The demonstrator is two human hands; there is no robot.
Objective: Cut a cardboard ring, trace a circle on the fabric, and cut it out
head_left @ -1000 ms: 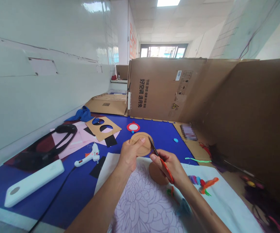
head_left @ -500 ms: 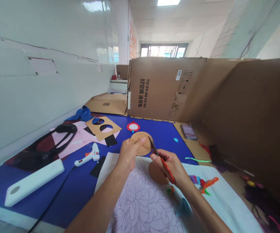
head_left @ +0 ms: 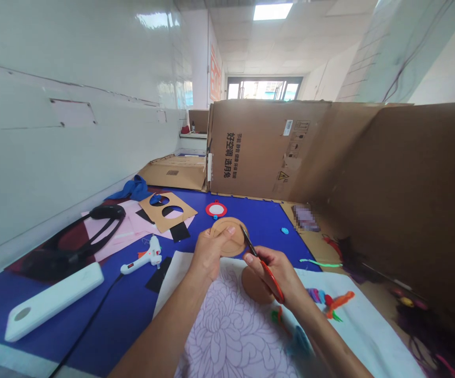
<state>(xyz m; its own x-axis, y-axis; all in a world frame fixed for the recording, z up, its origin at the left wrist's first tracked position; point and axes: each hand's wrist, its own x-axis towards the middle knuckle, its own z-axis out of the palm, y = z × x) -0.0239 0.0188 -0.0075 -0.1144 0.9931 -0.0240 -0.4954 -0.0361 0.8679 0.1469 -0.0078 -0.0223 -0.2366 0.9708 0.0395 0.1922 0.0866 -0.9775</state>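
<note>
My left hand [head_left: 208, 252] pinches a round brown cardboard disc [head_left: 233, 245], thumb on top; a curved line shows on its face. A pair of scissors [head_left: 270, 278] with red handles is in my right hand [head_left: 280, 270], fingers wrapped round the loops. The dark blades lie at the disc's right edge. Whether they cut into it I cannot tell. Below the scissors, a second brown disc [head_left: 253, 287] rests on a white cloth [head_left: 219, 331] printed with flower outlines. Bits of coloured fuzzy pipe cleaner [head_left: 340, 303] lie right of my right wrist.
Left on the blue table stand a white glue gun [head_left: 143, 260], a long white device [head_left: 56, 302], black straps [head_left: 93, 231] and a cardboard piece with two holes [head_left: 168, 210]. A red-rimmed ring [head_left: 216, 209] lies beyond the disc. Cardboard walls [head_left: 267, 152] close off the back and right.
The whole view has shifted slightly, with the scene sitting a little lower. Both hands keep nearly the same places, with the disc and scissors still held; the blades look slightly closer together.
</note>
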